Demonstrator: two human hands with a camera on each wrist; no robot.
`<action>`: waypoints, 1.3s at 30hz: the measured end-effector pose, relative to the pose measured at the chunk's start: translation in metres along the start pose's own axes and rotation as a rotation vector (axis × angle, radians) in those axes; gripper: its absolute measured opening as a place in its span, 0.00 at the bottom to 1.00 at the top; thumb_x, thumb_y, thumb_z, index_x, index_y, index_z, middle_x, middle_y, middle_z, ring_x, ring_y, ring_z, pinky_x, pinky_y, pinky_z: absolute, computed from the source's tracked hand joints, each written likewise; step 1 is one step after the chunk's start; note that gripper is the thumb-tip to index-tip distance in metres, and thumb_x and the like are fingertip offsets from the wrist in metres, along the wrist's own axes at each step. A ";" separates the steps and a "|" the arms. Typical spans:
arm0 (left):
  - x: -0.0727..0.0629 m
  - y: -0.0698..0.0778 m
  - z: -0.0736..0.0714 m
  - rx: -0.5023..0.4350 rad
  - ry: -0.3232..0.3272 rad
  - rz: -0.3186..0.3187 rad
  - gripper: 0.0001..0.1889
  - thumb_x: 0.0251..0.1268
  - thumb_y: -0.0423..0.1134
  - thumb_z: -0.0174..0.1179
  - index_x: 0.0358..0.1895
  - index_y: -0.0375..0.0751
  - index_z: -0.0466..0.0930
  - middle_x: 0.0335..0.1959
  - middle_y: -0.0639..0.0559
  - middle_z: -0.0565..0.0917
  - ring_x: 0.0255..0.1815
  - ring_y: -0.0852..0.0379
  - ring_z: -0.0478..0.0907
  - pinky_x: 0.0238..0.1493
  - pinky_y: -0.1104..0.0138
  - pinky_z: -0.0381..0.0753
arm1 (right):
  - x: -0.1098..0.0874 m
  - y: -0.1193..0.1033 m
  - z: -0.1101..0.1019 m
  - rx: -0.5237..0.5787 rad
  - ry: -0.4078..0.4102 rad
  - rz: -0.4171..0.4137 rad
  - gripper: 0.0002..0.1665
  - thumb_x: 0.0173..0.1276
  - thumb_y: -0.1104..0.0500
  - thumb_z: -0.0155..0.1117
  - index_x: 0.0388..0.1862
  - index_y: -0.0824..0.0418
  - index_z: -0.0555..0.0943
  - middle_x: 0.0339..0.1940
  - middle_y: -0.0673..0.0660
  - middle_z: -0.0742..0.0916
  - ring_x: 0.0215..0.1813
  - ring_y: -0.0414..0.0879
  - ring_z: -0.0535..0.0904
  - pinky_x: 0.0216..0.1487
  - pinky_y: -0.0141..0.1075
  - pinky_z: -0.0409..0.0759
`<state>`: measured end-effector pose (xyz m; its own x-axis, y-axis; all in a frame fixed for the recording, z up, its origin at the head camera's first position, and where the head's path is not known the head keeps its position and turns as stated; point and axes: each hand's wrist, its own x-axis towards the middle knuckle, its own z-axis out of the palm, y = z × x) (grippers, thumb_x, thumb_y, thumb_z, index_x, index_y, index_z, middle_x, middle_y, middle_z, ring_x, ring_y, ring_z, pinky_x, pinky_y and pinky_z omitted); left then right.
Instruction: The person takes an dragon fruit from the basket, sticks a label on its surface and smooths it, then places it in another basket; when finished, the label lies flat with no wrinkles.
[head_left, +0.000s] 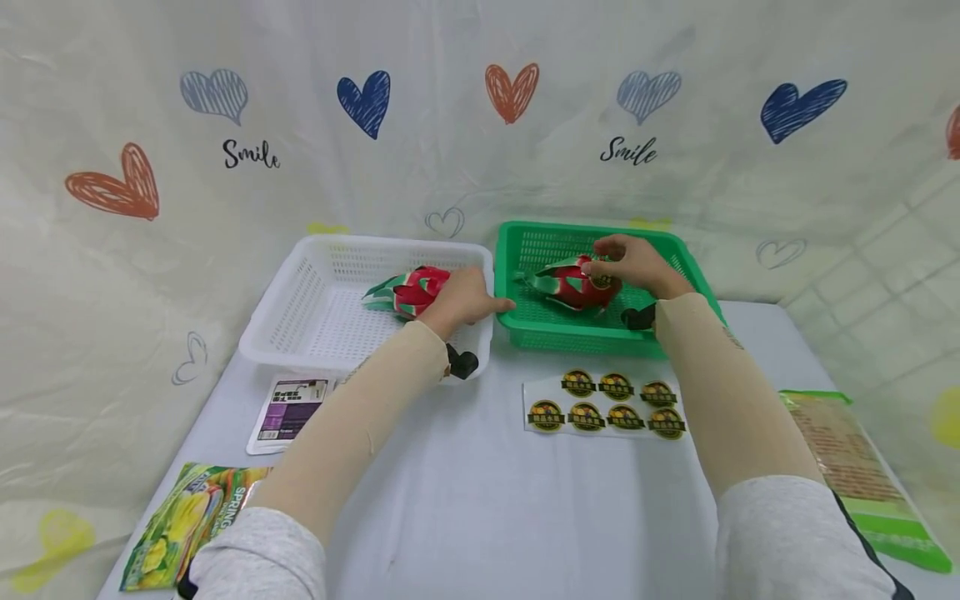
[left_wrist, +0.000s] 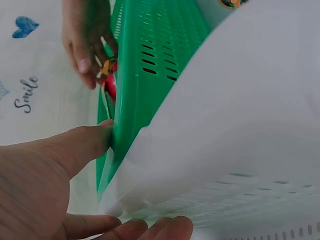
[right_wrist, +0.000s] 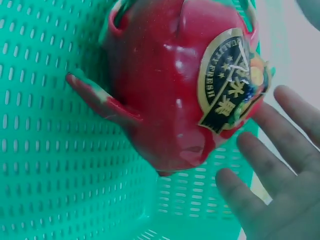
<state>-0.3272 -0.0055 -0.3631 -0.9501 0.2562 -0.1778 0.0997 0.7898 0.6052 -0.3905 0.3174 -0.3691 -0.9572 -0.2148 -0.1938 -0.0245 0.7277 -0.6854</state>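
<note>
A red and green dragon fruit (head_left: 570,285) lies in the green basket (head_left: 600,340), with a round black and gold sticker (right_wrist: 225,82) on its skin. Beside that sticker is my right hand (head_left: 636,262), its fingers spread and holding nothing; one fingertip is at or very near the fruit. A second dragon fruit (head_left: 418,287) lies in the white basket (head_left: 288,360). My left hand (head_left: 461,296) reaches over this basket's right side, next to the second fruit. Its thumb points to the green rim and its fingers are extended by the white wall; the head view hides these fingers.
In front of the green basket lies a sticker sheet (head_left: 542,392) with several round stickers. A purple and white packet (head_left: 288,412) and a yellow-green bag (head_left: 187,525) lie at left, a green-edged bag (head_left: 862,467) at right. A heart-print curtain (head_left: 442,175) hangs behind the baskets.
</note>
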 end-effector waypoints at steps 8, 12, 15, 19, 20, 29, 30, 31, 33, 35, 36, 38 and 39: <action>-0.006 -0.001 -0.004 -0.005 0.009 0.011 0.22 0.68 0.55 0.68 0.43 0.38 0.74 0.35 0.46 0.79 0.35 0.51 0.79 0.34 0.64 0.81 | -0.012 -0.013 -0.004 0.039 0.099 -0.001 0.52 0.71 0.28 0.59 0.81 0.59 0.62 0.81 0.65 0.68 0.81 0.63 0.63 0.77 0.64 0.65; -0.016 0.001 -0.012 0.005 0.040 0.049 0.34 0.69 0.57 0.66 0.68 0.38 0.73 0.59 0.44 0.84 0.57 0.49 0.82 0.55 0.57 0.85 | -0.025 -0.019 -0.005 0.029 0.151 -0.027 0.50 0.72 0.27 0.57 0.79 0.58 0.66 0.80 0.65 0.70 0.79 0.64 0.65 0.74 0.65 0.67; -0.032 -0.002 -0.016 -0.064 0.075 0.112 0.36 0.71 0.56 0.65 0.76 0.44 0.68 0.67 0.47 0.81 0.64 0.49 0.80 0.61 0.55 0.83 | -0.037 -0.022 -0.005 0.014 0.174 -0.066 0.46 0.74 0.28 0.56 0.77 0.57 0.68 0.77 0.64 0.73 0.77 0.64 0.68 0.71 0.65 0.70; -0.069 -0.016 -0.015 -0.225 0.108 0.206 0.25 0.73 0.51 0.65 0.68 0.48 0.77 0.58 0.51 0.85 0.55 0.50 0.81 0.54 0.59 0.85 | -0.053 -0.024 -0.002 0.001 0.184 -0.116 0.42 0.76 0.31 0.55 0.75 0.57 0.70 0.74 0.64 0.75 0.73 0.63 0.72 0.68 0.63 0.72; -0.080 -0.021 -0.013 -0.257 0.113 0.222 0.23 0.73 0.50 0.65 0.66 0.48 0.78 0.56 0.51 0.86 0.52 0.51 0.81 0.51 0.60 0.85 | -0.057 -0.024 -0.001 -0.004 0.183 -0.122 0.41 0.76 0.31 0.55 0.75 0.57 0.71 0.74 0.64 0.76 0.72 0.63 0.73 0.67 0.63 0.72; -0.149 -0.078 0.014 -0.541 -0.022 0.089 0.16 0.78 0.43 0.60 0.60 0.40 0.82 0.49 0.45 0.88 0.46 0.48 0.85 0.46 0.64 0.88 | -0.080 -0.038 0.024 -0.063 0.166 -0.185 0.33 0.78 0.38 0.59 0.71 0.58 0.75 0.67 0.62 0.81 0.63 0.59 0.79 0.60 0.57 0.77; -0.151 -0.085 0.016 -0.571 -0.041 0.063 0.16 0.79 0.43 0.58 0.60 0.39 0.82 0.50 0.43 0.88 0.47 0.46 0.85 0.47 0.64 0.88 | -0.080 -0.042 0.027 -0.068 0.167 -0.200 0.32 0.78 0.39 0.59 0.70 0.57 0.76 0.66 0.62 0.82 0.61 0.59 0.80 0.58 0.56 0.79; -0.153 -0.092 0.017 -0.602 -0.062 0.038 0.17 0.80 0.43 0.56 0.61 0.37 0.82 0.51 0.41 0.88 0.49 0.44 0.85 0.47 0.64 0.88 | -0.080 -0.045 0.031 -0.071 0.165 -0.218 0.30 0.78 0.41 0.60 0.69 0.57 0.76 0.65 0.63 0.83 0.60 0.59 0.81 0.56 0.55 0.80; -0.154 -0.105 0.019 -0.649 -0.107 0.001 0.20 0.83 0.45 0.51 0.63 0.34 0.80 0.54 0.38 0.87 0.51 0.43 0.85 0.49 0.64 0.88 | -0.077 -0.053 0.039 -0.082 0.159 -0.250 0.28 0.79 0.43 0.61 0.69 0.57 0.77 0.63 0.63 0.84 0.58 0.59 0.83 0.54 0.54 0.81; -0.152 -0.116 0.020 -0.728 -0.149 -0.045 0.24 0.85 0.48 0.47 0.66 0.31 0.78 0.56 0.37 0.86 0.52 0.47 0.85 0.50 0.65 0.87 | -0.071 -0.061 0.047 -0.089 0.146 -0.277 0.27 0.79 0.45 0.62 0.69 0.57 0.77 0.63 0.64 0.84 0.58 0.59 0.84 0.53 0.54 0.82; -0.151 -0.121 0.020 -0.776 -0.164 -0.066 0.26 0.86 0.49 0.45 0.67 0.30 0.76 0.56 0.38 0.86 0.51 0.49 0.85 0.51 0.67 0.87 | -0.067 -0.066 0.052 -0.088 0.137 -0.285 0.27 0.78 0.46 0.62 0.69 0.57 0.77 0.63 0.63 0.84 0.59 0.59 0.84 0.54 0.54 0.82; -0.148 -0.127 0.021 -0.879 -0.174 -0.107 0.29 0.87 0.52 0.42 0.69 0.27 0.73 0.53 0.42 0.87 0.50 0.54 0.86 0.51 0.69 0.87 | -0.058 -0.077 0.061 -0.083 0.117 -0.300 0.28 0.78 0.46 0.64 0.70 0.57 0.76 0.65 0.63 0.84 0.60 0.58 0.83 0.57 0.54 0.82; -0.146 -0.128 0.021 -0.941 -0.170 -0.134 0.30 0.87 0.52 0.41 0.69 0.26 0.73 0.51 0.44 0.88 0.50 0.55 0.86 0.51 0.69 0.87 | -0.053 -0.083 0.066 -0.077 0.104 -0.305 0.29 0.77 0.47 0.64 0.70 0.58 0.76 0.65 0.63 0.84 0.61 0.58 0.83 0.58 0.54 0.82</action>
<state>-0.1949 -0.1326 -0.4312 -0.8738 0.3319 -0.3555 -0.3540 0.0672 0.9328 -0.3186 0.2251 -0.3480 -0.9266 -0.3656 0.0881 -0.3327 0.6878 -0.6452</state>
